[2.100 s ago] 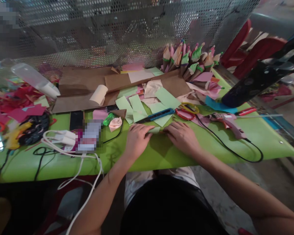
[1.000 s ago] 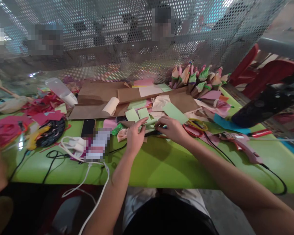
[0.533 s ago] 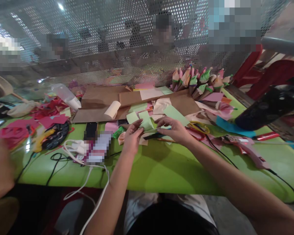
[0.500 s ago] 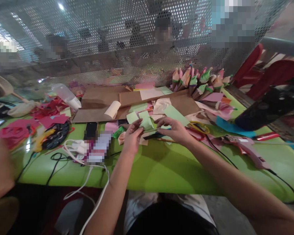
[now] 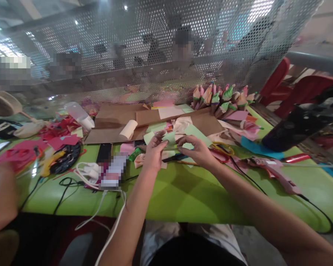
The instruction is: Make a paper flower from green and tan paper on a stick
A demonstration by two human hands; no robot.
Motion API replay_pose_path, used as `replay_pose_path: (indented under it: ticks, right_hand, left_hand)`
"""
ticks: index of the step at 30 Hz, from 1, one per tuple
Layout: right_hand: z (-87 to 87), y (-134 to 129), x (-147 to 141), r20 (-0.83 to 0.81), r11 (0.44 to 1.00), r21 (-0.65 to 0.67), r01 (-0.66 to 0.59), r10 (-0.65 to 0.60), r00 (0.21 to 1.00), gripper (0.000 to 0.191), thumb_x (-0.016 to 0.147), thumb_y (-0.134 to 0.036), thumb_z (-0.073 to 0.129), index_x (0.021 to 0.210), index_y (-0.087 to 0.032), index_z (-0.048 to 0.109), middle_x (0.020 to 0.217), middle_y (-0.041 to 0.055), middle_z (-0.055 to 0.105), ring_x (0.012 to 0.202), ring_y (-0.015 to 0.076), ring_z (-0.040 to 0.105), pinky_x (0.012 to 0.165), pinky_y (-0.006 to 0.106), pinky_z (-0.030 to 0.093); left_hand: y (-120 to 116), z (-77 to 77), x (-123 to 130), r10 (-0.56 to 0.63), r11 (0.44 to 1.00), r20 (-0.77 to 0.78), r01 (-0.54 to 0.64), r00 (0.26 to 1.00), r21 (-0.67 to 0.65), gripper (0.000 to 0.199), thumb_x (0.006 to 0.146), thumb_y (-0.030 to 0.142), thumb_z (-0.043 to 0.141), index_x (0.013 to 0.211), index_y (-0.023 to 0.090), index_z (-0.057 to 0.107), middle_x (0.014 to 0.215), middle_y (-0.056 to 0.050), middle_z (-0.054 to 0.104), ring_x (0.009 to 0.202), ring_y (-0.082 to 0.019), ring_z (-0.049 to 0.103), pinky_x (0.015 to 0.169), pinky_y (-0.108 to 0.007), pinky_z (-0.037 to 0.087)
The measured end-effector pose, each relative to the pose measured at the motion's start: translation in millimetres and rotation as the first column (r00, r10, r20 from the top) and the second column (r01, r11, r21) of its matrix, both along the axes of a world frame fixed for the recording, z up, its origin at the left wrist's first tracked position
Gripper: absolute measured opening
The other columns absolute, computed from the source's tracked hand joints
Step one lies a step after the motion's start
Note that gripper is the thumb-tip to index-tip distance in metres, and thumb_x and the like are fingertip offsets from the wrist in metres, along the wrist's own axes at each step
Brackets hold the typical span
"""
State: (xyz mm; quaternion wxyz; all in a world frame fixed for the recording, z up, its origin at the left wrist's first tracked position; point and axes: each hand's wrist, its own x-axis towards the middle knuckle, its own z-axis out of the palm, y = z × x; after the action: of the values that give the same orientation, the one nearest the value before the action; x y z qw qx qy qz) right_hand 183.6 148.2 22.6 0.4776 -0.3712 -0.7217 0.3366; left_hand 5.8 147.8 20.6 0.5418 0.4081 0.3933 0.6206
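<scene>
Between my hands is a piece of light green paper (image 5: 170, 139), curved and held just above the table's clutter. My left hand (image 5: 155, 150) pinches it at its left side, thumb toward me. Fingers of my right hand (image 5: 194, 148) are bent and closed at the paper's right edge; their tips partly hide it. Behind the hands lie a flat green sheet (image 5: 195, 133) and crumpled cream paper (image 5: 182, 123). Under them, dark and yellow-handled tools (image 5: 180, 156) lie among paper scraps.
Brown paper sheets (image 5: 116, 111) lie behind, with paper cones (image 5: 224, 98) at the back right. A pink glue gun (image 5: 280, 176), a dark bottle (image 5: 294, 125) and scissors (image 5: 222, 148) are on the right. A phone (image 5: 114, 171) and cables lie left; another person's hand (image 5: 1, 184) is at far left.
My right fingers have come in closer to the green paper, and its curl is turned differently between my hands. The view has tilted up slightly. The other person's hand has shifted.
</scene>
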Motion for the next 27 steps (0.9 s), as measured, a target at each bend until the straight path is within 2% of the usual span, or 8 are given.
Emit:
replay_pose_path:
  ticks: [4, 7, 10, 13, 18, 23, 25, 27]
  right_hand:
    - [0.3, 4, 3, -0.011, 0.999, -0.006, 0.046, -0.046, 0.999, 0.007, 0.077, -0.030, 0.068, 0.077, -0.024, 0.066, 0.093, 0.0044, 0.075, 0.098, 0.0253, 0.065, 0.095, 0.044, 0.045]
    - [-1.2, 8, 5, -0.083, 0.997, -0.067, 0.038, -0.044, 0.996, 0.011, 0.077, -0.033, 0.069, 0.079, -0.022, 0.067, 0.091, 0.0046, 0.075, 0.095, 0.0242, 0.066, 0.092, 0.042, 0.046]
    - [-4.8, 12, 6, -0.181, 0.985, -0.171, -0.006, -0.026, 0.983, 0.015, 0.074, -0.035, 0.072, 0.078, -0.021, 0.067, 0.081, 0.0016, 0.070, 0.079, 0.0193, 0.063, 0.080, 0.037, 0.048]
    - [-8.3, 14, 4, -0.299, 0.965, -0.256, -0.055, -0.024, 0.954, 0.020, 0.069, -0.036, 0.077, 0.076, -0.021, 0.066, 0.078, -0.0001, 0.066, 0.071, 0.0155, 0.058, 0.071, 0.032, 0.047]
    - [-10.5, 14, 0, -0.366, 0.941, -0.324, -0.100, -0.027, 0.930, 0.026, 0.067, -0.040, 0.082, 0.078, -0.021, 0.068, 0.075, -0.0006, 0.065, 0.071, 0.0151, 0.057, 0.069, 0.030, 0.046]
    - [-11.2, 12, -2, -0.378, 0.950, -0.301, -0.084, -0.038, 0.925, 0.024, 0.067, -0.039, 0.081, 0.074, -0.021, 0.067, 0.070, -0.0012, 0.065, 0.068, 0.0146, 0.056, 0.068, 0.030, 0.046]
    - [-10.0, 10, -1, -0.348, 0.968, -0.244, -0.061, -0.028, 0.937, 0.021, 0.070, -0.037, 0.079, 0.073, -0.021, 0.067, 0.070, -0.0009, 0.066, 0.068, 0.0150, 0.057, 0.067, 0.030, 0.047]
    - [-7.4, 7, -1, -0.285, 0.991, -0.132, -0.009, -0.029, 0.958, 0.015, 0.075, -0.033, 0.076, 0.074, -0.022, 0.067, 0.072, -0.0001, 0.067, 0.069, 0.0162, 0.060, 0.068, 0.031, 0.048]
  left_hand:
    - [3, -3.7, 3, 0.105, 0.989, -0.110, -0.092, 0.988, 0.118, 0.039, 0.069, 0.021, 0.073, 0.108, 0.020, 0.071, 0.105, -0.004, 0.076, 0.099, -0.018, 0.069, 0.091, -0.030, 0.051]
    - [1, -7.1, -2, 0.109, 0.983, -0.249, -0.067, 0.962, 0.172, 0.031, 0.074, 0.020, 0.070, 0.104, 0.020, 0.073, 0.109, -0.006, 0.077, 0.104, -0.020, 0.069, 0.094, -0.031, 0.050]
    - [-3, -8.9, -9, 0.084, 0.990, -0.344, -0.041, 0.935, 0.132, 0.025, 0.077, 0.022, 0.066, 0.100, 0.019, 0.076, 0.097, -0.004, 0.078, 0.089, -0.018, 0.069, 0.082, -0.028, 0.051]
    - [-7, -8.6, -11, 0.052, 0.996, -0.364, -0.024, 0.930, 0.082, 0.026, 0.078, 0.023, 0.062, 0.099, 0.019, 0.077, 0.091, -0.003, 0.077, 0.078, -0.015, 0.065, 0.072, -0.025, 0.048]
    - [-11, -4.4, -10, 0.013, 0.995, -0.423, 0.031, 0.906, 0.096, 0.031, 0.074, 0.019, 0.055, 0.095, 0.019, 0.078, 0.095, -0.004, 0.078, 0.093, -0.020, 0.067, 0.085, -0.029, 0.049]
    - [-14, -3.2, -10, -0.034, 0.995, -0.422, 0.068, 0.906, 0.067, 0.035, 0.070, 0.019, 0.051, 0.092, 0.018, 0.078, 0.095, -0.004, 0.078, 0.096, -0.022, 0.067, 0.089, -0.031, 0.048]
    - [-14, -5.6, -11, -0.039, 0.995, -0.361, 0.071, 0.932, 0.075, 0.034, 0.072, 0.021, 0.052, 0.094, 0.018, 0.078, 0.099, -0.005, 0.078, 0.102, -0.023, 0.067, 0.091, -0.031, 0.047]
    - [-13, -8.6, -12, 0.003, 0.995, -0.276, 0.024, 0.961, 0.094, 0.031, 0.077, 0.025, 0.054, 0.098, 0.019, 0.076, 0.109, -0.005, 0.077, 0.110, -0.022, 0.065, 0.094, -0.030, 0.046]
